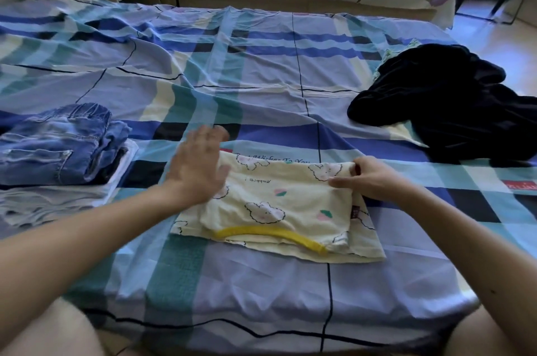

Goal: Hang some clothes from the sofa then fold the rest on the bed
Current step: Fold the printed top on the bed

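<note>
Yellow bunny-print top [279, 204] lies partly folded on the bed [261, 71], just in front of me. My left hand [197, 169], fingers straight and flat, presses its left side, likely to smooth it. My right hand [369, 178] pinches the folded right edge to hold the crease. Folded jeans [58, 146] sit to the left and a black heap [450, 111] far right, with free room on the bed between and beyond.

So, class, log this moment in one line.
yellow shirt: mid-fold | left hand: open over it | right hand: pinches edge
</note>
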`<state>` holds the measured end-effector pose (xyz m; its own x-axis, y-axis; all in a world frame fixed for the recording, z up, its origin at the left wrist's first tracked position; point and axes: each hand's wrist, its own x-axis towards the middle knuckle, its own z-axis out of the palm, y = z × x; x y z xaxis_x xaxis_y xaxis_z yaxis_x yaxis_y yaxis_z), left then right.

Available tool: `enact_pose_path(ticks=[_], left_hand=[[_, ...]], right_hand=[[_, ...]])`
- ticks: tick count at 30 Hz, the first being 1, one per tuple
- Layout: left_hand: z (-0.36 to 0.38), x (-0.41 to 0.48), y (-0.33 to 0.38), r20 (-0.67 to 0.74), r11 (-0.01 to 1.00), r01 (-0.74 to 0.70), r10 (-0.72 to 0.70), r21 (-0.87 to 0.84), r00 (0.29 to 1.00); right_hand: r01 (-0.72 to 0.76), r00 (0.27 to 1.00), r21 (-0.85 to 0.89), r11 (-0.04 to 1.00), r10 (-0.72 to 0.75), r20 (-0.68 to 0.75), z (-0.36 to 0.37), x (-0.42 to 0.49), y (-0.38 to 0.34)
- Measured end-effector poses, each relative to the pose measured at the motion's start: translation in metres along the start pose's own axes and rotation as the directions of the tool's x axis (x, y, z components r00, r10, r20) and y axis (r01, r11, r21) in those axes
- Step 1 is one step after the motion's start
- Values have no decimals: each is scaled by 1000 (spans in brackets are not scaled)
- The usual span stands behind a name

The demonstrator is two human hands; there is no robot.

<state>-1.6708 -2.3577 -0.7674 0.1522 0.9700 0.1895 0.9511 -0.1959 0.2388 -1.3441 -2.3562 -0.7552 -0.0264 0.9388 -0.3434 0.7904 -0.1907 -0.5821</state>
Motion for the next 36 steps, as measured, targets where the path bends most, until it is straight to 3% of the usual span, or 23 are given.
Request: enact_pose_path(ticks=[2, 4, 6, 8, 12, 14, 15, 17, 19, 20, 21, 23, 24, 26, 28, 31, 33, 34, 35, 36], left_hand=[[9, -8, 17, -36, 956, -288, 286, -60, 958], [24, -15, 25, 185, 930, -368, 362, -4, 914], [42, -24, 24, 411, 928, -364, 303, 78, 860], [50, -27, 22, 486, 929, -354, 261, 109, 834], [31, -25, 42, 489, 961, -272, 212, 55, 846], [15, -22, 62, 388, 958, -185, 260, -221, 884], [6, -19, 72, 346, 902, -85, 247, -423, 905], [-14, -10, 84, 426, 592, 246, 184, -768, 886], [-33, 1, 81, 557, 299, 499, 151, -813, 817], [-39, 4, 75, 591, 229, 556, 126, -799, 797], [-43, 7, 67, 606, 227, 577, 89, -785, 790], [-46, 11, 50, 586, 369, 556, -36, -745, 809], [-44, 12, 42, 548, 441, 535, -110, -721, 829], [-35, 14, 23, 492, 489, 535, -227, -689, 841], [-24, 16, 5, 474, 530, 548, -283, -647, 834], [-11, 14, -9, 407, 759, 502, -339, -414, 848], [-8, 10, -8, 191, 948, 272, -239, -168, 952], [-8, 7, -7, 53, 996, 69, -66, -60, 996], [-10, 4, -5, -2, 992, -129, 129, 3, 992], [-9, 1, -5, 59, 963, -268, 268, 9, 962]], right_hand=[[3, 1000, 71, 998, -5, 28, -1, -7, -5], [16, 998, 152, 988, -25, 54, 0, -14, -9], [41, 992, 239, 970, -68, 107, 2, -23, -11], [31, 982, 316, 948, -88, 168, 4, -30, -12], [-65, 990, 329, 942, 19, 141, 5, -37, -19], [-39, 996, 450, 892, -2, 91, 6, -36, -28], [-8, 997, 522, 853, -35, 71, 6, -37, -34], [54, 985, 645, 762, -147, 91, 10, -39, -47], [60, 929, 757, 651, -315, 197, 18, -43, -58], [25, 879, 801, 598, -395, 267, 22, -47, -64], [-8, 823, 834, 551, -470, 319, 27, -50, -67], [-22, 771, 864, 502, -542, 335, 33, -55, -69], [13, 799, 852, 523, -518, 305, 35, -56, -68], [136, 883, 767, 626, -428, 192, 45, -52, -64], [305, 905, 611, 730, -421, 51, 61, -46, -58], [596, 802, 187, 781, -591, -87, 86, -43, -50], [704, 710, 22, 710, -702, -56, 98, -46, -54], [725, 688, -32, 688, -726, -9, 104, -47, -57], [724, 690, -96, 683, -722, 60, 110, -48, -57], [700, 713, -178, 691, -686, 142, 115, -47, -56]])
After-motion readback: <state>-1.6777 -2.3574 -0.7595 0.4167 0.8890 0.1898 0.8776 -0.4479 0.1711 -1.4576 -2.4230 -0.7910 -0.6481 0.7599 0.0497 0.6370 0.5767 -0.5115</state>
